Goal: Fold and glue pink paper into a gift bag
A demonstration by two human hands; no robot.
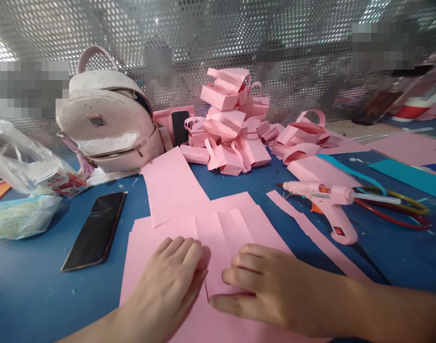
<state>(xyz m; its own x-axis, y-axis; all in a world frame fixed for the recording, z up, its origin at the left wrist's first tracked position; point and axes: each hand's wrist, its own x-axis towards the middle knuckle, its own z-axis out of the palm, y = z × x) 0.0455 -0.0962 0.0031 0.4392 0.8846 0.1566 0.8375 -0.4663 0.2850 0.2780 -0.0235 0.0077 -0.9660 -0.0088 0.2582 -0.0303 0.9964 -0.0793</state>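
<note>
The light is fairly even and moderately bright, seemingly from overhead, with a soft sheen on the dark phone (94, 232) and a paler, washed look on the folded paper (223, 238). Soft shadows lie beneath the left hand (180, 271) and right hand (253, 281). The perforated metal panel (203, 28) glints, brightest at the far left, where its holes glare white. Wide-angle distortion stretches things towards the edges; the right forearm (389, 305) looks smeared and soft. The upper right background is blurred, and blocky pixelated patches cover parts of the panel.
</note>
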